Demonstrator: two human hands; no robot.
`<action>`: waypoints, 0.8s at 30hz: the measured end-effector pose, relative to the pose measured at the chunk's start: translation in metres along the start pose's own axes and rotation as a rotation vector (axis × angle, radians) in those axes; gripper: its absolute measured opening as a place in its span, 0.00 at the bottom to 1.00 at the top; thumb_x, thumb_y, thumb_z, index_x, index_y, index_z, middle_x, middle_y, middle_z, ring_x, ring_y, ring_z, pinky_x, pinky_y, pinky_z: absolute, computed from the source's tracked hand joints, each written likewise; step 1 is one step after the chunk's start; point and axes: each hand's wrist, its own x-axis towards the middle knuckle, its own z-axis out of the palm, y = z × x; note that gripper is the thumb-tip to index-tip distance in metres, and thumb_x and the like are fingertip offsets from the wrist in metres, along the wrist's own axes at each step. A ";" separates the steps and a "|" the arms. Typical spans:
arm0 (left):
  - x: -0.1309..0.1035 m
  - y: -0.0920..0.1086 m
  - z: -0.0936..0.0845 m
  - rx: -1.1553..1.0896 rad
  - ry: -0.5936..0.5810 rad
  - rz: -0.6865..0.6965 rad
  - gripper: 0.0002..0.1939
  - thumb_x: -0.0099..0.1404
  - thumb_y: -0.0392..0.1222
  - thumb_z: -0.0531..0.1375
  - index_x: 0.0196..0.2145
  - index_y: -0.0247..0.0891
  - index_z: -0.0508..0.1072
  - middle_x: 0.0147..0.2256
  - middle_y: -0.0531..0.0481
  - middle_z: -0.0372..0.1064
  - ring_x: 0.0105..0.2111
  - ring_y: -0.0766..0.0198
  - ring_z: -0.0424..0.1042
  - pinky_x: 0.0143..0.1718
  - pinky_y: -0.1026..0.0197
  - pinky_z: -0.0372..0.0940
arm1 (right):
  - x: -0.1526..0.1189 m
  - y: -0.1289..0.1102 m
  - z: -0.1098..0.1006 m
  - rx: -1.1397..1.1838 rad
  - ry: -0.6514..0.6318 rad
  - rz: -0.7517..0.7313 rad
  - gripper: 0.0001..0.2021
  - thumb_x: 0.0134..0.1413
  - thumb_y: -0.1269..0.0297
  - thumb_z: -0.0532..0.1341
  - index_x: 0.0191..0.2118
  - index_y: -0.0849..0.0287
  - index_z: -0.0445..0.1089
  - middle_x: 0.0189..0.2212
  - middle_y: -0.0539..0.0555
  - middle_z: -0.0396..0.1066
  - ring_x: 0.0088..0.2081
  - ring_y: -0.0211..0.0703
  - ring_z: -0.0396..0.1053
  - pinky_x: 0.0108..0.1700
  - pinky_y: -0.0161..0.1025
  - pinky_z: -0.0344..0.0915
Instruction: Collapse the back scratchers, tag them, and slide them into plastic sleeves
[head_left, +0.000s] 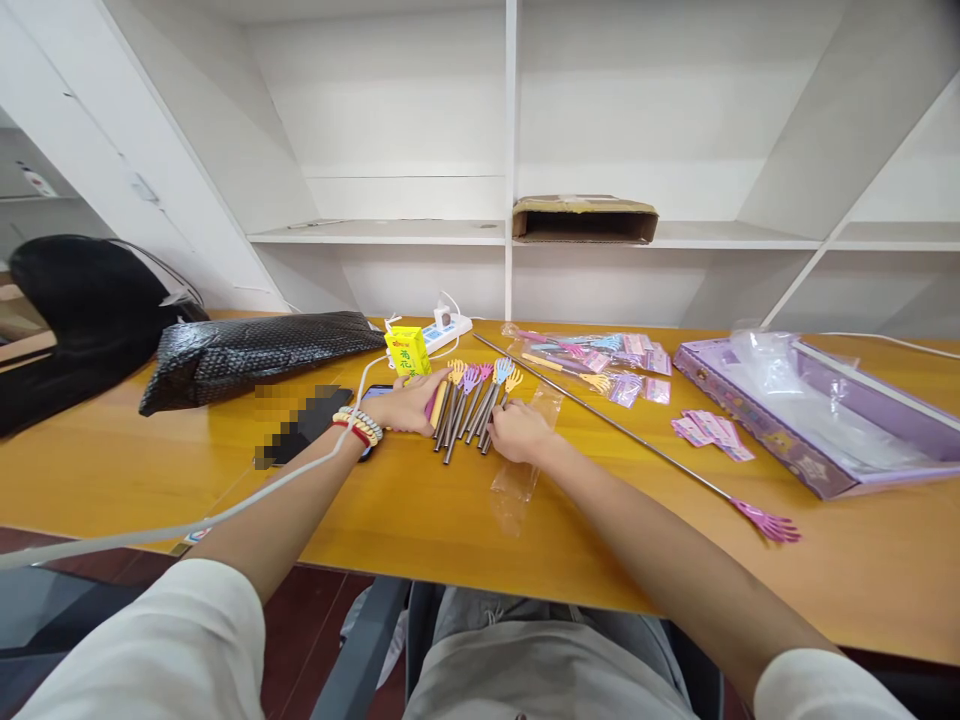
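backing table (420, 520) and backscratchers (470, 378): white shelves (397, 233)

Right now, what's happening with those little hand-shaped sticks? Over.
Left grip at the left end of the scratchers, right grip at the right. Scratchers bunched on the desk. Clear plastic sleeve by right grip; white cable crosses the view.

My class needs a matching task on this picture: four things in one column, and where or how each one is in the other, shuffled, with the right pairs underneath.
Column one
1. Left hand
2. Long scratcher
3. Short scratchers
4. Cardboard box

Column two
A. Sits on the shelf
B. Grouped side by side
C. Bracelets at its wrist
D. Slants alone across the table

Right pairs: 1-C, 2-D, 3-B, 4-A
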 end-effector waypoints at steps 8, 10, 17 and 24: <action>-0.016 0.009 -0.006 -0.305 0.175 0.041 0.52 0.45 0.39 0.60 0.61 0.38 0.31 0.57 0.39 0.45 0.58 0.47 0.45 0.57 0.44 0.41 | 0.001 -0.001 0.001 0.021 0.017 -0.005 0.19 0.57 0.60 0.45 0.43 0.67 0.66 0.39 0.67 0.68 0.46 0.54 0.62 0.45 0.45 0.57; -0.020 0.014 -0.003 -0.425 0.221 0.066 0.51 0.47 0.39 0.58 0.60 0.37 0.29 0.57 0.39 0.45 0.59 0.50 0.44 0.57 0.45 0.42 | 0.001 -0.002 0.002 0.030 0.012 0.003 0.20 0.57 0.59 0.45 0.44 0.67 0.65 0.40 0.67 0.68 0.46 0.53 0.62 0.45 0.45 0.57; -0.028 0.059 0.023 -0.570 0.377 0.208 0.52 0.47 0.41 0.62 0.59 0.35 0.32 0.59 0.36 0.37 0.60 0.50 0.40 0.59 0.46 0.39 | 0.001 -0.003 0.002 0.050 0.028 0.032 0.19 0.57 0.58 0.45 0.44 0.66 0.65 0.40 0.65 0.68 0.46 0.52 0.62 0.45 0.44 0.57; -0.047 0.117 0.047 -0.652 0.472 0.299 0.51 0.46 0.42 0.63 0.59 0.36 0.37 0.58 0.37 0.40 0.59 0.46 0.42 0.59 0.44 0.42 | 0.005 -0.001 0.004 0.033 0.012 -0.021 0.18 0.56 0.59 0.48 0.46 0.64 0.65 0.40 0.63 0.67 0.45 0.52 0.62 0.44 0.42 0.59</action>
